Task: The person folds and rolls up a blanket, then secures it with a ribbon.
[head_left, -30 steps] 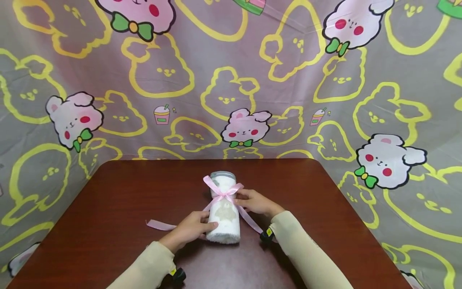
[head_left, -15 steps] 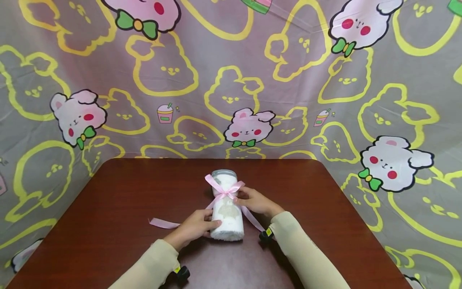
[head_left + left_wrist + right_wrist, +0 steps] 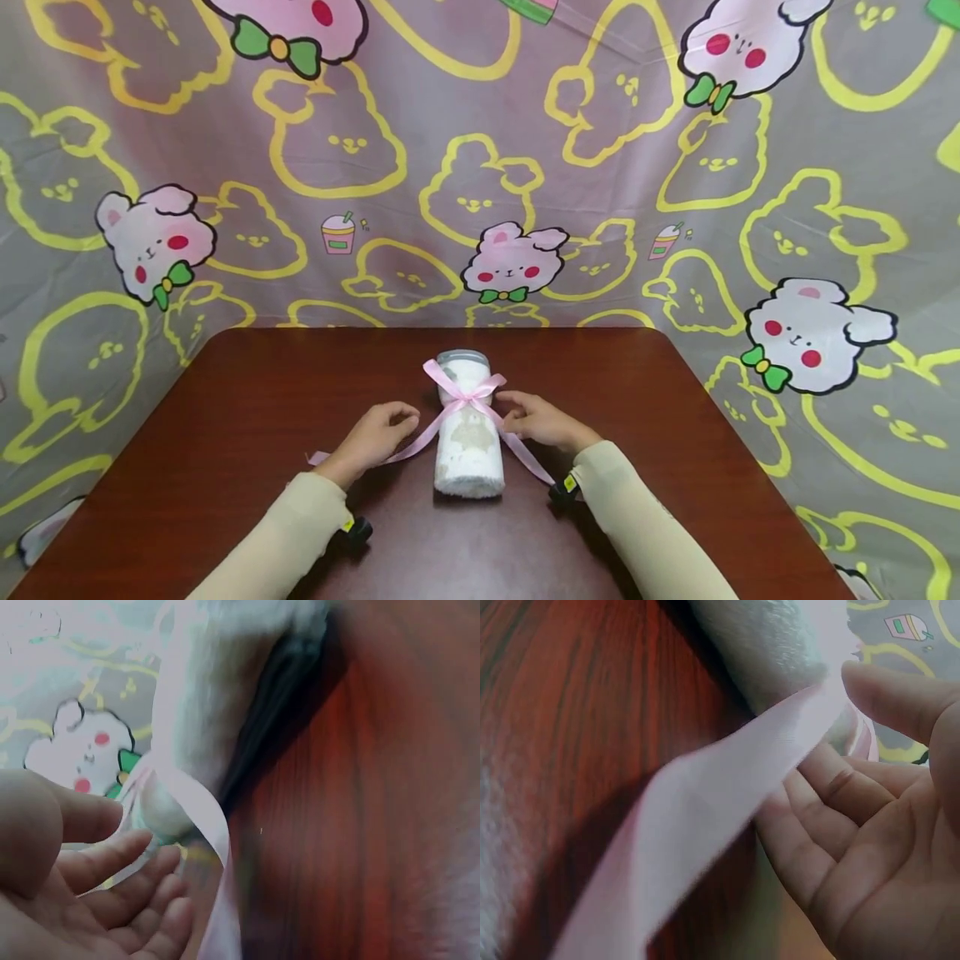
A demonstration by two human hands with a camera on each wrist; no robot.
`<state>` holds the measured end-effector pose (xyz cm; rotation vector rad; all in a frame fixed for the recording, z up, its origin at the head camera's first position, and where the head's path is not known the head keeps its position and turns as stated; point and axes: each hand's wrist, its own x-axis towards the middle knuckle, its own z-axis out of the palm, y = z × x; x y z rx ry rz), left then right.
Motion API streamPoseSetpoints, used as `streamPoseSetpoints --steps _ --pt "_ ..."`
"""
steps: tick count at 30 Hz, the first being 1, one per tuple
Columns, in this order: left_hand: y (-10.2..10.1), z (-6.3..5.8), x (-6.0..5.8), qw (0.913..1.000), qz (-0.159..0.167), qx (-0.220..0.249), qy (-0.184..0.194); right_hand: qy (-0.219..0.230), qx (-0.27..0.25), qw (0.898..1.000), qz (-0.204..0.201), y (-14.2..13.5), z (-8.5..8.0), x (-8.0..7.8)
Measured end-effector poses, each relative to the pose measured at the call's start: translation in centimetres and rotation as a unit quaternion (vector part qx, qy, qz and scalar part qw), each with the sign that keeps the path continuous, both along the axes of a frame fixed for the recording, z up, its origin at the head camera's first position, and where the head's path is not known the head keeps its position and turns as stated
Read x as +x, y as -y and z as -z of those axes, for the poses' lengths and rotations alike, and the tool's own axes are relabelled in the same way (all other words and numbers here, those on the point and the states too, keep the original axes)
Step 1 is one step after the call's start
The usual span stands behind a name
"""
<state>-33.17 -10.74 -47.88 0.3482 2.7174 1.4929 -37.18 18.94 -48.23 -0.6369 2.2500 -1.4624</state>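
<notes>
A rolled white towel [image 3: 471, 462] with a beige patch lies lengthwise on the table, its grey-edged end at the back. Around its middle a pink ribbon [image 3: 467, 401] is tied in a bow, with long tails running out to both sides. My left hand [image 3: 377, 433] hovers left of the roll, apart from it, fingers loosely curved and holding nothing. Close to the bow's right side is my right hand [image 3: 546, 422]; in the right wrist view its relaxed fingers [image 3: 810, 832] lie behind the ribbon tail [image 3: 697, 795], thumb raised apart from them.
The dark red-brown wooden table [image 3: 300, 375] has its far edge against a grey curtain [image 3: 600, 192] printed with yellow outlines and white rabbit heads. The left ribbon tail [image 3: 408, 450] passes near my left hand, the right one toward the right wrist camera.
My left hand has let go of the towel's near end and moved left and away from it. The right hand has shifted slightly right, off the roll's side. The towel stays nearly in place.
</notes>
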Motion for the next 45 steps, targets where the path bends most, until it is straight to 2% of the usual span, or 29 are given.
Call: streamPoseSetpoints --steps 2,4,6,9,11,13,18,21,24,31,35,38,45 --pt "0.0 0.3 -0.7 0.9987 0.019 0.034 0.033 0.002 -0.014 1.0 -0.01 0.0 0.1 -0.1" --pt "0.0 0.5 -1.0 0.9932 0.041 0.073 0.081 0.028 -0.043 0.998 -0.02 -0.1 0.3 -0.1" --pt "0.1 0.6 -1.1 0.9867 0.061 0.1 0.113 0.063 -0.074 0.995 -0.026 -0.3 0.4 -0.2" --pt "0.4 0.6 -0.9 0.985 0.08 0.1 0.115 0.107 -0.11 0.988 -0.033 -1.0 0.5 -0.1" --pt "0.9 0.6 -0.8 0.9823 0.105 0.102 0.118 0.117 -0.118 0.985 -0.036 -1.6 0.3 -0.1" --pt "1.6 0.5 -0.5 0.9751 0.133 0.115 0.134 0.124 -0.122 0.984 -0.039 -2.3 -0.1 0.0" --pt "3.9 0.1 0.1 0.9496 0.204 0.138 0.194 0.129 -0.108 0.985 -0.033 -4.4 -0.8 0.2" --pt "5.7 0.1 0.5 0.9428 0.231 0.126 0.205 0.122 -0.097 0.988 -0.021 -5.6 -1.0 0.3" --pt "7.6 0.2 0.8 0.9403 0.239 0.116 0.213 0.116 -0.092 0.989 -0.009 -6.7 -0.9 0.3" --pt "10.8 0.5 2.2 0.9465 0.221 0.066 0.226 0.126 -0.071 0.989 -0.004 -8.7 -0.3 0.8" --pt "12.0 0.5 2.8 0.94 0.227 0.073 0.244 0.134 -0.015 0.991 -0.021 -9.7 -0.1 1.5" --pt "12.8 0.1 2.9 0.9387 0.23 0.079 0.244 0.132 0.002 0.991 -0.033 -10.4 -0.2 1.8" --pt "13.6 -0.8 1.8 0.9534 0.209 0.068 0.207 0.104 0.013 0.994 0.0 -11.2 -1.1 1.0"
